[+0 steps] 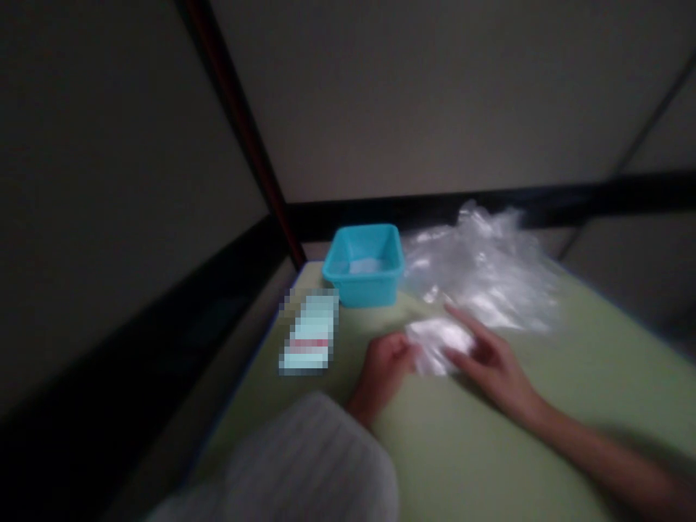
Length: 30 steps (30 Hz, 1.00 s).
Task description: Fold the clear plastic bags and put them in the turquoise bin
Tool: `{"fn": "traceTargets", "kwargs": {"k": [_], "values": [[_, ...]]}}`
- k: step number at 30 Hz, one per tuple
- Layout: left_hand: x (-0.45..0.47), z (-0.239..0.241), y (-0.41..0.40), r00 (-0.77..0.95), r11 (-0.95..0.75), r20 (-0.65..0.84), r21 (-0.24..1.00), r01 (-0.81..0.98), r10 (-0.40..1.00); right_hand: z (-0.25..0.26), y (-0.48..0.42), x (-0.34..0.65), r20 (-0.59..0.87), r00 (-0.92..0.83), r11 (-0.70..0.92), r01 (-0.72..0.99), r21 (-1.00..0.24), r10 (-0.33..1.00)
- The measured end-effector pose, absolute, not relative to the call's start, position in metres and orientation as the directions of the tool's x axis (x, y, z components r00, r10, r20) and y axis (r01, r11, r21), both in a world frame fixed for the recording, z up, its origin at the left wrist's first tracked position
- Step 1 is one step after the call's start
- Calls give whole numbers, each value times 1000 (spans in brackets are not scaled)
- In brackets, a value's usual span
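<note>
A small crinkled piece of clear plastic, which looks like a plastic bag (439,342), is between my two hands above the green tabletop. My left hand (385,366) is closed, pinching the left edge of the bag. On the right side, my right hand (497,366) has its thumb and forefinger spread apart. Its thumb touches the front of the bag, and the forefinger reaches along the bag's far edge. Blur hides the finer detail of the fingertips.
A turquoise plastic basin (370,290) with something pale inside stands at the back. Right of it lies a loose heap of clear plastic bags (489,268). A pixelated, phone-like bright rectangle (311,330) lies at left on the green table (462,464). Walls are close behind and left.
</note>
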State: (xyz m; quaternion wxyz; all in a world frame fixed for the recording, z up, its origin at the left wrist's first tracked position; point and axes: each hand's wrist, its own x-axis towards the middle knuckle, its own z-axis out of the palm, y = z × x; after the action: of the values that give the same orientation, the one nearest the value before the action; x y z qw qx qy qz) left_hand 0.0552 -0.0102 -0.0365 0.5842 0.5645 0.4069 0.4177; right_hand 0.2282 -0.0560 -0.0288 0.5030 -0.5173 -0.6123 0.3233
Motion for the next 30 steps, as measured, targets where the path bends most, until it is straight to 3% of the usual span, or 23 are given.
{"fn": "traceTargets", "kwargs": {"k": [7, 11, 19, 24, 30], "values": [[57, -34, -9, 281, -30, 49, 997, -68, 959, -29, -42, 222, 325, 66, 308, 195, -931, 943], [48, -28, -1, 167, -97, 111, 991, -90, 980, -31, -35, 221, 296, 107, 283, 119, -952, 949], [30, -26, 32, -75, -145, 130, 953, -267, 989, -39, -37, 223, 116, 131, 125, -63, -990, 985], [25, -21, 39, -23, -44, 37, 883, -468, 999, -43, -38, 217, 99, 82, 105, -75, -992, 992], [18, -11, 45, 101, 90, -38, 804, -587, 994, -44, -38, 218, 135, 2, 135, -62, -989, 991]]}}
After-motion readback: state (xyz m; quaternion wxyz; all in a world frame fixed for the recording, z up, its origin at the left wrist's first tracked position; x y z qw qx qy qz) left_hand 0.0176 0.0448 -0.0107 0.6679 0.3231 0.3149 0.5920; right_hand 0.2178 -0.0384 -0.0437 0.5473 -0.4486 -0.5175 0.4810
